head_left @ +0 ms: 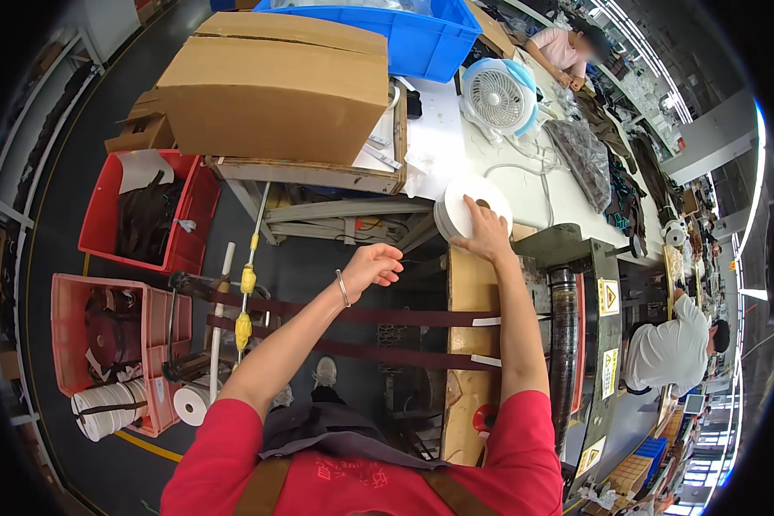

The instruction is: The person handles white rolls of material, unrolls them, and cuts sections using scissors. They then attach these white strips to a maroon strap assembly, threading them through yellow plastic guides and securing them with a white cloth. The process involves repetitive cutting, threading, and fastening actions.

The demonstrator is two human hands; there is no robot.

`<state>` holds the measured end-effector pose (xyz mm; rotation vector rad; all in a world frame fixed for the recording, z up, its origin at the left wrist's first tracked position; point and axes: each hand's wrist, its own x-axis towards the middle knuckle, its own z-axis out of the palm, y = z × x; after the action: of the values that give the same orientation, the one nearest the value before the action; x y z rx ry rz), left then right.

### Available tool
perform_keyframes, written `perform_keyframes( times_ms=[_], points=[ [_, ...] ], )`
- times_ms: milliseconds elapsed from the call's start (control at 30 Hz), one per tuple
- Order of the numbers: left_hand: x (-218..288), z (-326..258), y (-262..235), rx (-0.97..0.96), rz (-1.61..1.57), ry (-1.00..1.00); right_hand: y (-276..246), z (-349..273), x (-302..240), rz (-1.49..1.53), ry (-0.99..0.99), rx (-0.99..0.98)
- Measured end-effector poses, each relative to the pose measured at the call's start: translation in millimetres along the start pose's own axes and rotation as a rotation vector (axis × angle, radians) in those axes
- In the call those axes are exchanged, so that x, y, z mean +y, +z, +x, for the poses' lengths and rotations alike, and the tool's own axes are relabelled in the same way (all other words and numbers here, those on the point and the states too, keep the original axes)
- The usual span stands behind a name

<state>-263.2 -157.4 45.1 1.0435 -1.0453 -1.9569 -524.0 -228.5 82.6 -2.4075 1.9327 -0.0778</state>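
My right hand [485,230] grips a white roll [495,193] with a brown core, its fingers spread over the flat face near the table's front corner. My left hand [374,268], with a metal bangle at the wrist, hangs in the air left of the roll; its fingers are loosely bent and apart, with nothing visible in them. Two dark maroon straps [387,318] run below my forearms toward a wooden board [471,297]. White strips [487,322] lie at their right ends. Beside the board is a machine with a dark roller [563,361].
A cardboard box [275,95] and blue crate [421,39] stand at the far side. A fan [497,96] sits on the white table [512,159]. Red bins [199,206] are on the left. Two other people [563,47] work at the right. Yellow warning labels [609,297] mark the machine.
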Motion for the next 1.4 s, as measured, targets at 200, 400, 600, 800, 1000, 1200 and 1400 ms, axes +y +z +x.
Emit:
perform_keyframes(
  times_ms=[200, 400, 600, 800, 1000, 1200, 1400],
  points=[
    [7.8, -3.5, -2.0, 0.003, -0.057, 0.012, -14.6, 1.1, 19.6, 0.321, 0.006, 0.055],
    [37.3, -20.6, 0.0, -0.110, -0.263, 0.143, -89.5, -25.8, -27.1, 1.071, 0.062, 0.163],
    [65.1, -55.6, 20.0, -0.310, -0.494, 0.332, -62.4, -98.8, -106.3, 1.020, -0.316, 0.309],
    [64.9, -147.8, 4.3, -0.303, -0.423, 0.322, -59.4, -139.1, -172.5, 0.642, -0.687, 0.373],
    [52.8, -218.2, -10.6, -0.018, -0.294, 0.412, -74.5, -163.4, -237.9, 0.490, -0.648, 0.236],
    [34.4, -266.6, -30.5, 0.185, 0.028, 0.656, -71.2, -189.1, -315.6, 0.865, -0.549, 0.186],
    [36.3, -329.0, -62.1, 0.107, -0.078, 0.623, -62.2, -214.4, -370.9, 0.954, -0.645, 0.314]
  ],
)
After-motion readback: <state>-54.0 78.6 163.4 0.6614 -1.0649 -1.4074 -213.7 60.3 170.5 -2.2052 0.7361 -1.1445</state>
